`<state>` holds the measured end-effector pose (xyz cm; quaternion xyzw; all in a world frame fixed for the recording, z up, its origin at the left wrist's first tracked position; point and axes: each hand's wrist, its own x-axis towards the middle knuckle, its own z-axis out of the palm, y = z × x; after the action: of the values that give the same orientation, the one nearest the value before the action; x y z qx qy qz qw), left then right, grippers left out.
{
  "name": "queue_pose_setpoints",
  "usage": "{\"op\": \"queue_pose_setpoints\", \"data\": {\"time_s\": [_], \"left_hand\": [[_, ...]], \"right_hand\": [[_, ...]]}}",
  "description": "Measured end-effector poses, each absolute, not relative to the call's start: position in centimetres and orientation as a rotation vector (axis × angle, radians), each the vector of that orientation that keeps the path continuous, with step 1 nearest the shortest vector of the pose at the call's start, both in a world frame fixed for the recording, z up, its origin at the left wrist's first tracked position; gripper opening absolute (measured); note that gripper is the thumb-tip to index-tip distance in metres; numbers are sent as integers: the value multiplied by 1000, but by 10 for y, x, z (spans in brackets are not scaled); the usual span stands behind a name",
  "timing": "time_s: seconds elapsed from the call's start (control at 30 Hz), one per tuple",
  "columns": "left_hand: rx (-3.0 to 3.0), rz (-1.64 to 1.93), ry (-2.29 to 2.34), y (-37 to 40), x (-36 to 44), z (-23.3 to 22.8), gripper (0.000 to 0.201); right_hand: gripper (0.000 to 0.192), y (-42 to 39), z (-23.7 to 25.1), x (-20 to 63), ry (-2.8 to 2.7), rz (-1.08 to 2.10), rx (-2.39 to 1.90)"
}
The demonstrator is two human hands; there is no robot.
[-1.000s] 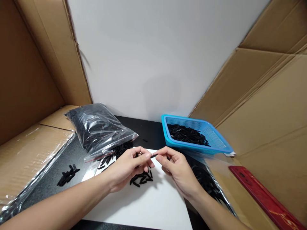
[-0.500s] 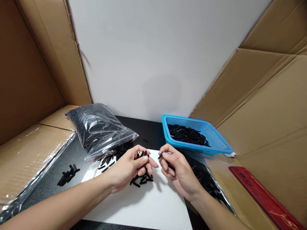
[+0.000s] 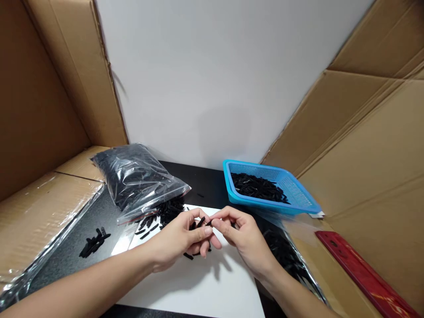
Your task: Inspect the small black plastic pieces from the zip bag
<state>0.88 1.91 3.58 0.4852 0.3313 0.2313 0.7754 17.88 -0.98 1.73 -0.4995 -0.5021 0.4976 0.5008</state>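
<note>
My left hand (image 3: 195, 232) is curled around several small black elongated pieces (image 3: 201, 222) above the white sheet (image 3: 198, 291). The fingertips of my right hand (image 3: 232, 223) pinch a black piece (image 3: 208, 223) at the left hand's thumb and forefinger, so the two hands meet. Something dark also shows inside my right hand's curled fingers. Under the left hand lie more loose black pieces (image 3: 188, 256), partly hidden. A bigger heap of them (image 3: 170, 210) sits behind, at the sheet's back left.
A clear zip bag (image 3: 132, 176) full of black pieces lies at back left. Farther right stands a blue basket (image 3: 298, 190) holding many more. A small cluster (image 3: 94, 243) rests on the dark table at left. At right are an open bag (image 3: 288, 251) and a red object (image 3: 364, 274).
My right hand has moved left, bringing its fingertips from apart to touching the left hand. The left hand has stayed nearly in place, still holding its pieces.
</note>
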Motion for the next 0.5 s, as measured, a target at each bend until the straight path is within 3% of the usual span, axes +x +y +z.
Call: {"op": "queue_pose_setpoints", "data": {"time_s": [0.17, 0.5], "left_hand": [[941, 552, 689, 22, 7, 38, 27], [1046, 535, 695, 20, 8, 34, 18]], "right_hand": [[33, -6, 17, 180, -933, 1439, -1046], [30, -4, 20, 179, -866, 1506, -958]]}}
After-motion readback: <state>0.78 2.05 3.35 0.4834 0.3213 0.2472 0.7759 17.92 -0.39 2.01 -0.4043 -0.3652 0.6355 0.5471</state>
